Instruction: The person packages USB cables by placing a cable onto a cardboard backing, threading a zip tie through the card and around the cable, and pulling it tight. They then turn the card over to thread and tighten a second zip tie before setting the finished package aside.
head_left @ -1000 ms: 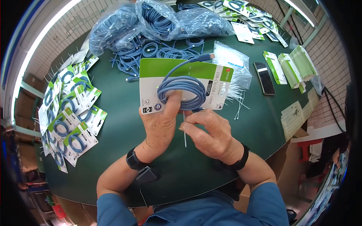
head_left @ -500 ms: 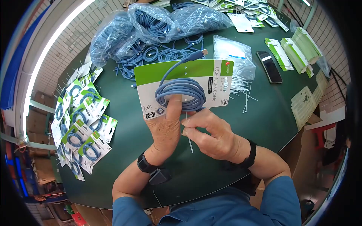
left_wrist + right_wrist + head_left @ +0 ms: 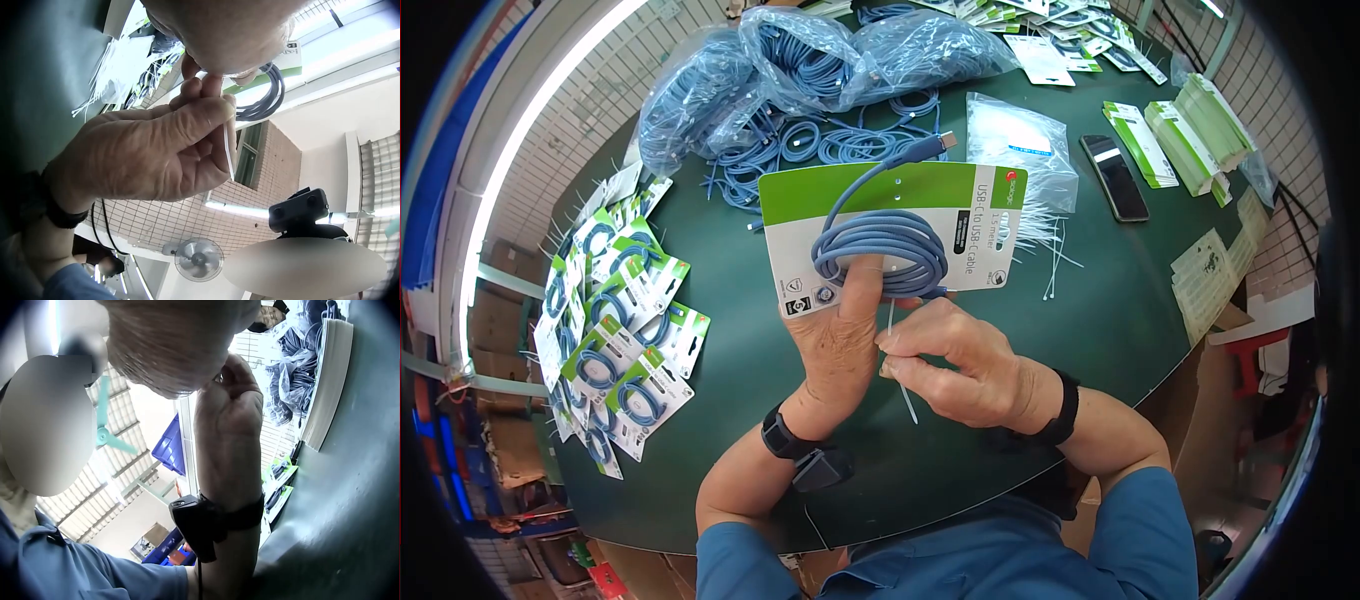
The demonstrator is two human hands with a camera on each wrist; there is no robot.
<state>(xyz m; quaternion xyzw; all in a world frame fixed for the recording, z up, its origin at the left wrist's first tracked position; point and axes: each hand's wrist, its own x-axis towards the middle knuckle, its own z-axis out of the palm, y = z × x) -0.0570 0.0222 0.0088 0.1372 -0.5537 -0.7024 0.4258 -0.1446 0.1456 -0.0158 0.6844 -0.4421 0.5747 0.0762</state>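
Observation:
My left hand [image 3: 837, 350] holds up a green-and-white cable card [image 3: 945, 183], its thumb laid over the inside of the coil. Against the card's front sits a coiled blue USB-C cable [image 3: 905, 222], one plug [image 3: 920, 150] sticking out past the top edge. Below the coil a thin white cable tie [image 3: 908, 402] hangs down. My right hand [image 3: 965, 365] pinches this tie between thumb and forefinger, close beside the left hand. The left wrist view shows the tie [image 3: 227, 150] running past the right hand's fingertips. The card hides the left fingers behind it.
Finished-looking carded cables [image 3: 615, 350] pile up at the left. Behind lie plastic bags of blue cables [image 3: 800, 65] and loose coils. To the right are a bag [image 3: 1022, 150] with loose white ties [image 3: 1040, 235], a phone [image 3: 1115, 178] and stacks of cards [image 3: 1195, 140].
The head view has shifted, so the table appears moved to the right. My right hand has drawn slightly down with the tie, whose tail hangs lower. The card has tilted a little.

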